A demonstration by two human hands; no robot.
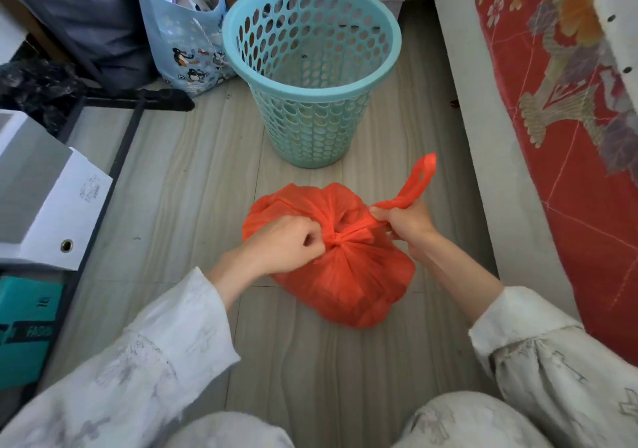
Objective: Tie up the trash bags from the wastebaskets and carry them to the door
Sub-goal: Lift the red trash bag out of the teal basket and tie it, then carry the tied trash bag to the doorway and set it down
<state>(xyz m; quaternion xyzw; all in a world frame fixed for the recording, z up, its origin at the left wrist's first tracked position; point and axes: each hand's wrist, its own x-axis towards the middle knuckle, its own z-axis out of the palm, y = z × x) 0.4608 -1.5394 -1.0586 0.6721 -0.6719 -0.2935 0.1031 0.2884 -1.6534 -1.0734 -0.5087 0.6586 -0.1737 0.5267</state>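
We saw a thin, crinkled plastic bag [345, 275], a smooth perforated plastic basket [310, 68], a matt wood-grain floor [193, 178] and soft cloth sleeves [155, 361].

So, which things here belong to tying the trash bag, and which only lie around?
Belong to the job:
- orange trash bag
- teal wastebasket
- left hand and right hand, gripping the bag's handles

Lying about:
- penguin gift bag
- white box
- teal box
- red floral bedcover
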